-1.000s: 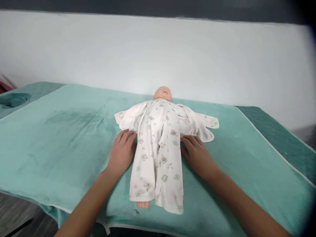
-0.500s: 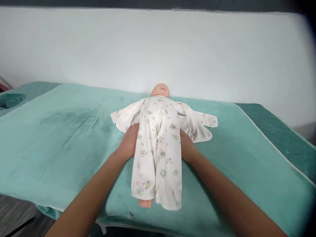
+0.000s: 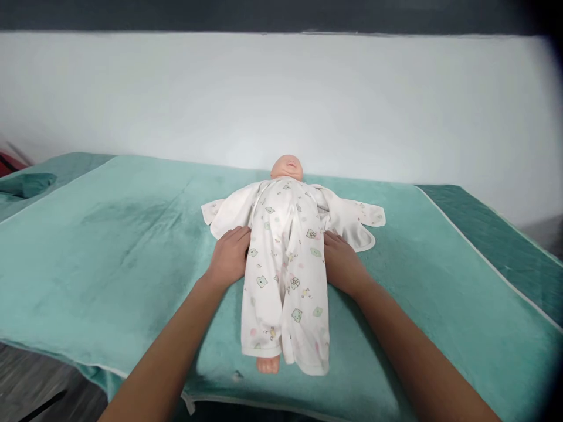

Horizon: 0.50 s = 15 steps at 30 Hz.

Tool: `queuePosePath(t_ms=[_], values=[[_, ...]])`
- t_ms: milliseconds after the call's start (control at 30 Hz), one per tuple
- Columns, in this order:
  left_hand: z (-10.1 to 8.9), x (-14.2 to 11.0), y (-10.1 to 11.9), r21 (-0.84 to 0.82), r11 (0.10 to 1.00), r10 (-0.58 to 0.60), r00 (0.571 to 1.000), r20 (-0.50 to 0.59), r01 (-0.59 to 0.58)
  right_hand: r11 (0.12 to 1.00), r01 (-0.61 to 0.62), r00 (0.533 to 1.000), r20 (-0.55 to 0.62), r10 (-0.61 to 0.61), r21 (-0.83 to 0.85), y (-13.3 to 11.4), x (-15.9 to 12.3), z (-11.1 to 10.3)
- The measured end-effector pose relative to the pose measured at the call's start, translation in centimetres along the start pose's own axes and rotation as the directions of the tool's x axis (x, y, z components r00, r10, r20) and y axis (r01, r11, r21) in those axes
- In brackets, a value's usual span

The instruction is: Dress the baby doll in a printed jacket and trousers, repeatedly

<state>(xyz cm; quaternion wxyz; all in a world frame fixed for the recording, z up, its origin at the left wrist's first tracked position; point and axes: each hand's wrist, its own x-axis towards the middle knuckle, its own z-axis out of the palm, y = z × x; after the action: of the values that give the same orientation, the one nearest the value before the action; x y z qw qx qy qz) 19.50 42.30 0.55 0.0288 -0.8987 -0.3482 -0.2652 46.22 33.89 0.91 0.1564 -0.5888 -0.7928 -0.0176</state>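
Observation:
A baby doll (image 3: 287, 167) lies on its back, head toward the wall. White printed baby trousers (image 3: 303, 272) cover its front from the chest down to the legs. One foot (image 3: 268, 364) pokes out of the left trouser leg; the other foot is hidden. Beneath the doll, a white baby shirt (image 3: 352, 211) spreads out to both sides. At the left edge of the trousers, my left hand (image 3: 231, 253) is closed with its fingertips tucked in at the cloth. My right hand (image 3: 343, 261) is closed on the opposite edge, its fingertips partly hidden.
A light green cover (image 3: 118, 252) lies over the table under the doll. Darker green cloth (image 3: 497, 234) shows at the right side and the far left. Behind the table rises a white wall (image 3: 281, 94). Grey floor (image 3: 39, 381) is visible at lower left.
The whole view has shifted slightly. Both hands stay at the sides of the trousers, and the fingers of my left hand look more curled. The doll and shirt lie much as before.

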Motion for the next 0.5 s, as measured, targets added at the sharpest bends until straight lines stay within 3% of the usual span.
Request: queuePosePath(t_ms=[67, 233, 333, 367, 433, 500], values=[[-0.1, -0.2, 0.1, -0.024, 1.000, -0.001, 1.000, 0.002, 0.002, 1.000, 0.006, 1.000, -0.018, -0.005, 0.019, 0.4, -0.3, -0.5], [-0.3, -0.4, 0.1, -0.134, 0.991, 0.011, 0.999, 0.037, -0.006, 0.964, 0.162, 0.987, -0.053, -0.154, 0.211, 0.8, -0.7, -1.9], [-0.8, -0.5, 0.0, -0.294, 0.953, -0.042, 0.994, 0.096, 0.069, 0.914, 0.125, 0.990, 0.011, -0.140, 0.385, 1.2, -1.1, -2.6], [-0.9, -0.6, -0.1, -0.359, 0.925, -0.090, 0.990, 0.108, 0.123, 0.895, 0.073, 0.996, 0.016, -0.089, 0.440, 1.6, -1.1, -2.7], [-1.1, -0.7, -0.6, -0.441, 0.864, -0.244, 0.968, 0.059, 0.244, 0.872, -0.084, 0.989, -0.066, 0.132, 0.482, 2.8, -1.3, -2.6], [-0.8, -0.8, -1.5, -0.436, 0.815, -0.465, 0.880, -0.096, 0.383, 0.857, -0.309, 0.883, -0.211, 0.420, 0.412, 4.5, -1.4, -2.4]])
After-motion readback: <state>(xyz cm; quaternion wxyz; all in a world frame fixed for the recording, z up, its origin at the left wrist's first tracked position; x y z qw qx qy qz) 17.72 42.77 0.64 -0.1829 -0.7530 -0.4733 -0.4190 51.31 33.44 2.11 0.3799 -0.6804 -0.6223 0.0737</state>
